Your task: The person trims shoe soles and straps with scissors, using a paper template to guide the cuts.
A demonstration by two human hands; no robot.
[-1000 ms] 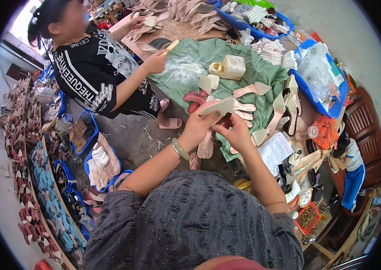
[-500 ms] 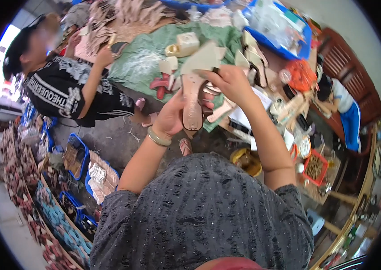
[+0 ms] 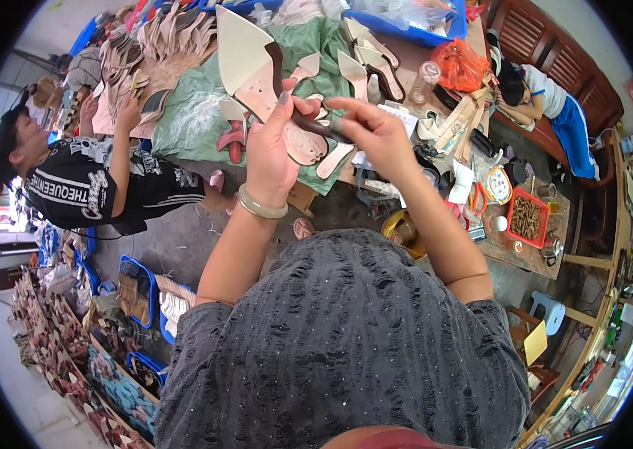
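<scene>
My left hand (image 3: 271,153), with a pale bangle at the wrist, is closed around a half-made shoe (image 3: 248,56). The shoe has a cream pointed toe piece, a dark brown edge and a pinkish sole with small holes. It is tilted, its toe piece up and to the left. My right hand (image 3: 380,138) pinches the dark end of the brown edge between thumb and fingers. Beyond my hands, a red shoe part (image 3: 234,138) and more cream shoe pieces (image 3: 354,73) lie on a green cloth (image 3: 197,105).
A co-worker (image 3: 77,172) stands at the left by stacked soles (image 3: 182,34). At right are an orange bag (image 3: 460,66), a red basket (image 3: 527,217) of small brown pieces and a person (image 3: 556,105) leaning on a bench. Blue baskets (image 3: 137,292) sit on the floor at left.
The shoe has been lifted and turned, its toe piece now up and left with the dark edge showing. My right hand has gone from the toe piece to the dark edge's end.
</scene>
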